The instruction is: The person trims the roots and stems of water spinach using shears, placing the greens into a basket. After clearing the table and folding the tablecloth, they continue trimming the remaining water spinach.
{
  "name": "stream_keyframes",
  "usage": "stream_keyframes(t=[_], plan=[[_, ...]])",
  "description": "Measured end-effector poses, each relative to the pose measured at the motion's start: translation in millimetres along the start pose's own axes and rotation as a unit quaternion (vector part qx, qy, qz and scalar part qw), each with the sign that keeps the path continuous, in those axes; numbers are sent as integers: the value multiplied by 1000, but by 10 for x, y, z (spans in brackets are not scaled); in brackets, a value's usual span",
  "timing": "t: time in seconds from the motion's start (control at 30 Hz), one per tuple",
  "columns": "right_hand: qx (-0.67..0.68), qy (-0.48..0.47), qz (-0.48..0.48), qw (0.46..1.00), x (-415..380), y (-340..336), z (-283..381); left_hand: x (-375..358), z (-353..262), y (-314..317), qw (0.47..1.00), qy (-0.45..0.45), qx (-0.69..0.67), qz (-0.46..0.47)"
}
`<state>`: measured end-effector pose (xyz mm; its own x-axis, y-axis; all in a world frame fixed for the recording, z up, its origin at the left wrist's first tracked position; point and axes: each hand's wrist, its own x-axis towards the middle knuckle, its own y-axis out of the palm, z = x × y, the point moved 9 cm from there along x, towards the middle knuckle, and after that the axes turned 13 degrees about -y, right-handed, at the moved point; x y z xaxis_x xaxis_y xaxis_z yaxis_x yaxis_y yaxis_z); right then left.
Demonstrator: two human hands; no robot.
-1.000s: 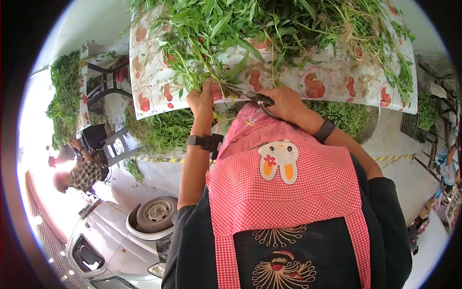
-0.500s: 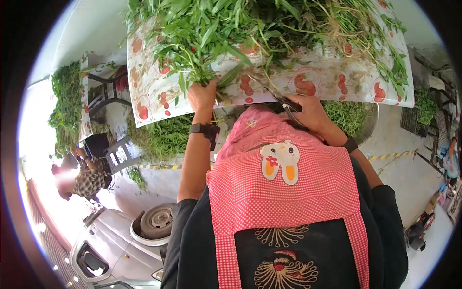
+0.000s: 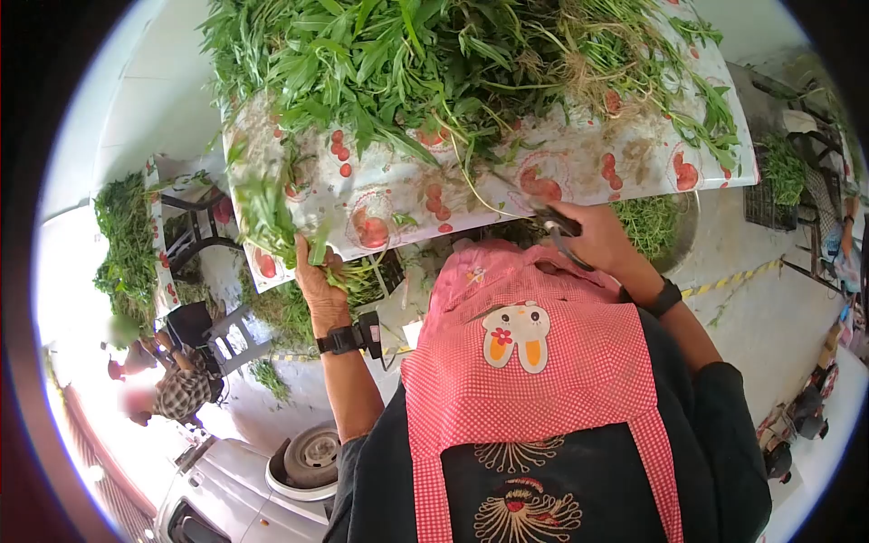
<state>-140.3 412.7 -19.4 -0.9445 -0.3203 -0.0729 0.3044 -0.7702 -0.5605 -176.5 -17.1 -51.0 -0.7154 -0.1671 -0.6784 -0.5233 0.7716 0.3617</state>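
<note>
My left hand is closed around a bunch of leafy green stems, at the front left edge of the table. The leaves point away from me and the stem ends stick out to the right of my fist. In my right hand is a pair of scissors with dark handles, its blades pointing up and left over the table edge. Beyond both hands, a large heap of the same greens lies on the fruit-print tablecloth, with pale roots showing at its right side.
Below the table's right edge stands a round basin holding greens. More greens lie under the left side. A black crate is at right. Another greens-covered table, a seated person and a parked vehicle are at left.
My left hand has moved left and toward me, carrying the bunch away from the heap. My right hand still holds the scissors near the table edge. The view has shifted slightly.
</note>
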Motion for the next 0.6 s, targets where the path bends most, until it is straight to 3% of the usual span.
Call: stream_keyframes(t=[0.03, 0.1, 0.13, 0.17, 0.2, 0.27, 0.37, 0.5, 0.6], plan=[[-3, 4, -1, 1000, 84, 38, 33, 95, 102, -35, 1000, -4, -1, 2], [-97, -84, 1, 992, 324, 83, 219, 275, 176, -164, 994, 62, 24, -86], [-99, -83, 3, 992, 440, 124, 199, 112, 230, 120, 986, 80, -3, -144], [-120, -50, 3, 991, 558, 157, 98, 204, 267, 112, 986, 78, -5, -145], [-142, -16, 2, 990, 632, 159, -22, 314, 324, 71, 982, 67, 70, -163], [-169, -44, -21, 984, 738, 86, -108, 445, 350, 84, 962, 55, 179, -198], [-174, -86, -67, 979, 756, 26, -174, 358, 246, 230, 943, 113, 199, -241], [-192, -57, -10, 980, 656, 84, -181, 407, 329, 194, 970, 48, 158, -178], [-166, -43, 14, 985, 478, 106, -265, 445, 349, 175, 968, 61, 164, -180]])
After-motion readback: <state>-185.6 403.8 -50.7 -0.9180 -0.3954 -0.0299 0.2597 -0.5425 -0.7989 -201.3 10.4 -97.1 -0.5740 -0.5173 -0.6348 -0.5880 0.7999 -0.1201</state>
